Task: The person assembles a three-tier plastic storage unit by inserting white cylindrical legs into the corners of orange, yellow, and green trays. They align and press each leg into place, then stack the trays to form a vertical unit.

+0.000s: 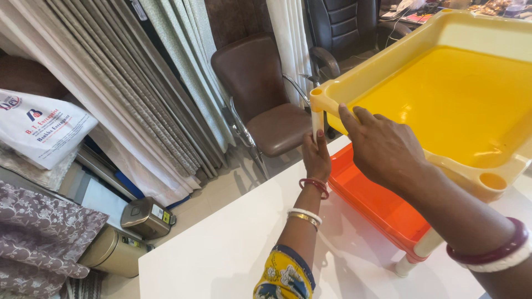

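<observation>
A yellow plastic tray (388, 66) with a cream rim is held tilted above a white table (221, 249). My right hand (382, 149) grips its near rim by the corner. My left hand (316, 158) reaches up under that corner and holds a cream plastic leg (316, 123) that sits in the tray's corner socket. Below lies an orange tray (377, 199) on the table, with a cream leg (418, 252) showing at its near corner. Both my wrists wear bangles.
A brown chair (266, 94) stands beyond the table's far edge, and a black office chair (338, 27) behind it. Rolls of curtain fabric (138, 99) lean at the left. A printed white bag (41, 130) and small metal bins (144, 218) sit at the left on the floor side.
</observation>
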